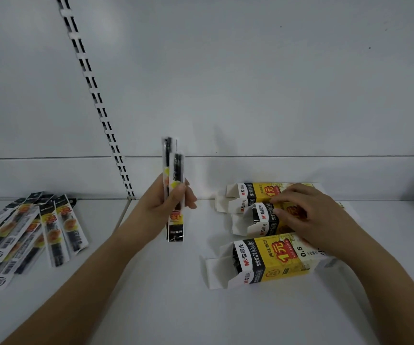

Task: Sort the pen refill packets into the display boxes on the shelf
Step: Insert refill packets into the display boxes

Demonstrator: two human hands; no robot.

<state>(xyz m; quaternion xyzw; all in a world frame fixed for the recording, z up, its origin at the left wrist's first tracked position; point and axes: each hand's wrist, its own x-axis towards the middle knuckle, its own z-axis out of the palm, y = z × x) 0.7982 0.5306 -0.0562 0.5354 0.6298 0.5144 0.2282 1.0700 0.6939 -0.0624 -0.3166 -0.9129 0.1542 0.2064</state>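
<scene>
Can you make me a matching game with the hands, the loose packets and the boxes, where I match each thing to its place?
Things:
1. left hand
2. right hand
3. pile of packets
4. nearest box

Places:
A. lying spread at the far left of the shelf
B. resting on the middle box
C. lying on its side at the front of the row, open end facing left
D. raised above the shelf, holding packets upright

Pairs: 1-D, 2-B, 3-A, 4-C
</scene>
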